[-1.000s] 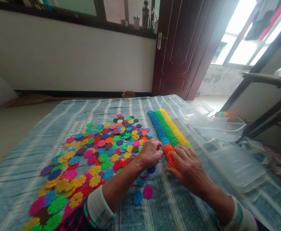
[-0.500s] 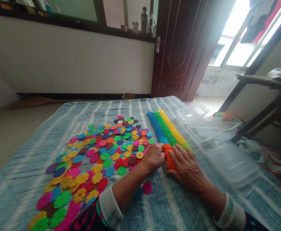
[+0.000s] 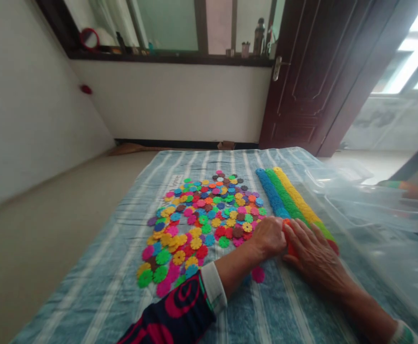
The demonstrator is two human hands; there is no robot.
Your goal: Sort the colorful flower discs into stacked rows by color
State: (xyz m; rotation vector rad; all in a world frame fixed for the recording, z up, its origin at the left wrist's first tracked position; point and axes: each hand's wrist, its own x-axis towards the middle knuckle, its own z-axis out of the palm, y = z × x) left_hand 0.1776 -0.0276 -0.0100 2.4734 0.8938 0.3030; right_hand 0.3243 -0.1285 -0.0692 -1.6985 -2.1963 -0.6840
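Note:
Long rows of notched plastic discs lie side by side on the striped cloth: a blue row (image 3: pixel 271 193), a green row (image 3: pixel 284 195) and a yellow row (image 3: pixel 296 196). A shorter orange stack of discs (image 3: pixel 292 247) continues from the near end of the blue row. My left hand (image 3: pixel 270 237) is closed against the left side of the orange stack; what its fingers hold is hidden. My right hand (image 3: pixel 314 253) lies over the orange stack and the rows' near ends, fingers stretched out. Red discs (image 3: pixel 333 246) show past its fingers.
Many loose coloured discs (image 3: pixel 196 231) are spread left of my hands. A single pink disc (image 3: pixel 258 274) lies close to my left wrist. Clear plastic boxes (image 3: pixel 380 200) stand along the right side. A dark red door (image 3: pixel 302 71) is beyond the bed-like surface (image 3: pixel 123 239).
The view has swung left, so everything sits further right in the picture. Both hands stay at the orange stack, with little visible movement against it. Red discs now show beyond my right fingers.

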